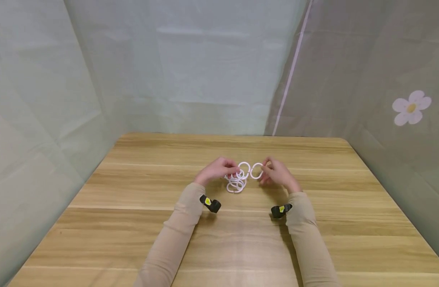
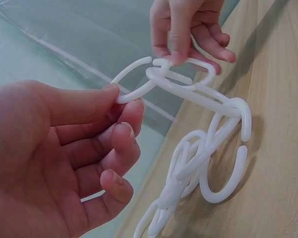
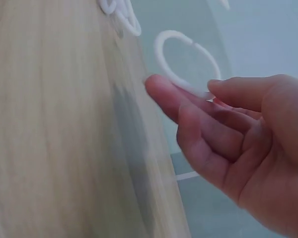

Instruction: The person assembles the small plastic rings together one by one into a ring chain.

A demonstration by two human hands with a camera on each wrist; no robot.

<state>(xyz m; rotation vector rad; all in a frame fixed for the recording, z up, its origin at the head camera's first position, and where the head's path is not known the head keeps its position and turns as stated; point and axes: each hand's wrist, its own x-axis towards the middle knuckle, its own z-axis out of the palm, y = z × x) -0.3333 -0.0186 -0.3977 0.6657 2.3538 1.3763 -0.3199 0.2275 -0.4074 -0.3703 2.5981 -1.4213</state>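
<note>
My left hand [image 1: 218, 168] pinches a white plastic C-shaped ring [image 2: 139, 92] between thumb and forefinger, the other fingers loosely curled. From that ring hangs a bunch of linked white rings [image 2: 193, 95], its lower part close to or on the wood. The small gap in one hanging ring shows in the left wrist view. My right hand [image 1: 275, 174] pinches a single white ring [image 3: 161, 54] by its edge. In the head view this ring stands just right of the left hand's ring, with a narrow space between them.
Both hands are over the far half of a wooden table [image 1: 133, 223] with rounded back corners. Pale cloth [image 1: 205, 71] hangs behind and at the sides. A flower print [image 1: 411, 107] marks the right cloth. Black wrist cameras [image 1: 214, 205] sit on both sleeves.
</note>
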